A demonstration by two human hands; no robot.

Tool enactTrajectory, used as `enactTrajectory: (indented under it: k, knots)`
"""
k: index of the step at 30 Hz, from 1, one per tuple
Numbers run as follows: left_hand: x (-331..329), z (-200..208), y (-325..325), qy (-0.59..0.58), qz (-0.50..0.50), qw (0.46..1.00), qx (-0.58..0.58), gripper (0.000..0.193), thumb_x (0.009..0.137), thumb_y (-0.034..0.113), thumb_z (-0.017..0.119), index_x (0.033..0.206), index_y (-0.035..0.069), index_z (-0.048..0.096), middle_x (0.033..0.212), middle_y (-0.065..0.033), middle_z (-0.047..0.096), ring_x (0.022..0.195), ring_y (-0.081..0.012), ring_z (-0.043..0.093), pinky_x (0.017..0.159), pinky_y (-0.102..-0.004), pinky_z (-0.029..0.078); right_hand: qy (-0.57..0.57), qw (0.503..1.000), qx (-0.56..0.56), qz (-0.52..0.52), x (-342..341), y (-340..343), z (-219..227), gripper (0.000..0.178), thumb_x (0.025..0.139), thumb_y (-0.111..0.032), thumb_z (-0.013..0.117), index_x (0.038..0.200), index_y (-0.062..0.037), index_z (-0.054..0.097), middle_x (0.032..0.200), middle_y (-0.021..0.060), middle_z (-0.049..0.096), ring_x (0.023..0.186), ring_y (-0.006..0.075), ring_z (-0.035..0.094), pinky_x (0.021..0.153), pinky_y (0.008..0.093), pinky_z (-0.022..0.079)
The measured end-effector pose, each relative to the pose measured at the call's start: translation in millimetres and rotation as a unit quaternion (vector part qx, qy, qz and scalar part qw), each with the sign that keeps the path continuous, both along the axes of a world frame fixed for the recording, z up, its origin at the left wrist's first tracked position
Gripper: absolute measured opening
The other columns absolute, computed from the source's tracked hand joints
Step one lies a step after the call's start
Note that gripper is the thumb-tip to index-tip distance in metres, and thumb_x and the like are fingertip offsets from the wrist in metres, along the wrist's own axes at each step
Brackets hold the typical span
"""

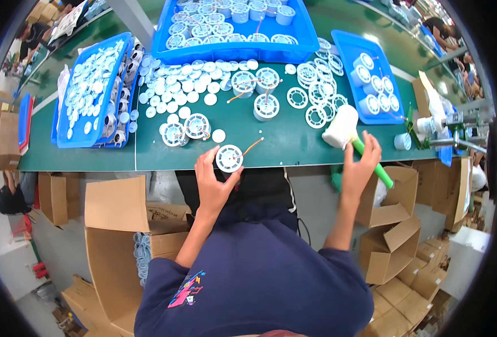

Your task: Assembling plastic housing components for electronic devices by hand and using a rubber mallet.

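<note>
At the table's near edge, my left hand (215, 182) is closed around a round white plastic housing (229, 159) with a slotted top and thin wires. My right hand (362, 163) has its thumb and fingers about the green handle of a mallet (341, 127); the white head rests on or just above the table. A loose white disc (219, 136) lies beside the held housing. Two similar housings (197, 126) stand to its left, and a group of three (266, 106) stands farther back. Ring-shaped white plates (316, 117) are scattered left of the mallet head.
Many small discs (188, 86) cover the table's back left. A large blue bin (231, 55) of housings stands behind, with blue trays at left (119, 50) and right (344, 48). A metal fixture (456, 140) is at far right. Open cardboard boxes (114, 208) flank me below.
</note>
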State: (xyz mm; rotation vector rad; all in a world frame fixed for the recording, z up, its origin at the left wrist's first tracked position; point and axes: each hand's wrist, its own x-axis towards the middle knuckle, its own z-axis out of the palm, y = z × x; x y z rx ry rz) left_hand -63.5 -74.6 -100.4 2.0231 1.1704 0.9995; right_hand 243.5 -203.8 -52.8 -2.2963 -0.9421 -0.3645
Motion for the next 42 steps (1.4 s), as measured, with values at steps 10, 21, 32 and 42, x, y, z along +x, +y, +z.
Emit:
enactTrajectory:
  k: [10,21,32,42]
  knots:
    - [-46,10,-5,-0.042,0.087,0.995,0.012,0.066,0.073,0.011,0.092,0.126,0.002,0.053,0.125,-0.0169,0.058,0.115,-0.0341,0.058,0.101,-0.0428,0.046,0.016,0.857,-0.037,0.514,-136,161,-36,0.031,0.085,-0.017,0.080,0.113,-0.0097,0.068,0.122,0.0090,0.061,0.103,0.0277,0.066,0.076,0.0425,0.059]
    - [23,1,15,0.044,0.070,0.996,0.030,0.074,0.074,0.042,0.092,0.123,0.003,0.053,0.114,-0.0132,0.057,0.105,-0.0335,0.055,0.087,-0.0451,0.040,0.396,0.849,0.126,0.326,-113,89,5,0.012,0.100,-0.004,0.067,0.109,0.0012,0.074,0.102,0.0063,0.063,0.074,0.0080,0.061,0.060,0.0230,0.051]
    - [32,-12,24,0.031,0.003,0.994,0.100,0.079,0.077,0.026,0.090,0.138,0.001,0.047,0.127,-0.0195,0.059,0.116,-0.0376,0.057,0.095,-0.0480,0.042,0.414,0.858,0.083,0.294,-153,113,-1,0.014,0.094,-0.006,0.075,0.107,-0.0004,0.072,0.096,0.0050,0.056,0.076,0.0082,0.059,0.062,0.0238,0.047]
    - [25,-7,26,-0.056,-0.051,0.995,0.057,0.048,0.090,0.022,0.078,0.133,0.008,0.062,0.135,-0.0156,0.062,0.118,-0.0342,0.060,0.099,-0.0440,0.045,0.140,0.983,-0.024,0.112,-53,74,-25,0.028,0.097,-0.011,0.069,0.122,0.0025,0.066,0.097,0.0156,0.060,0.077,0.0315,0.062,0.072,0.0444,0.051]
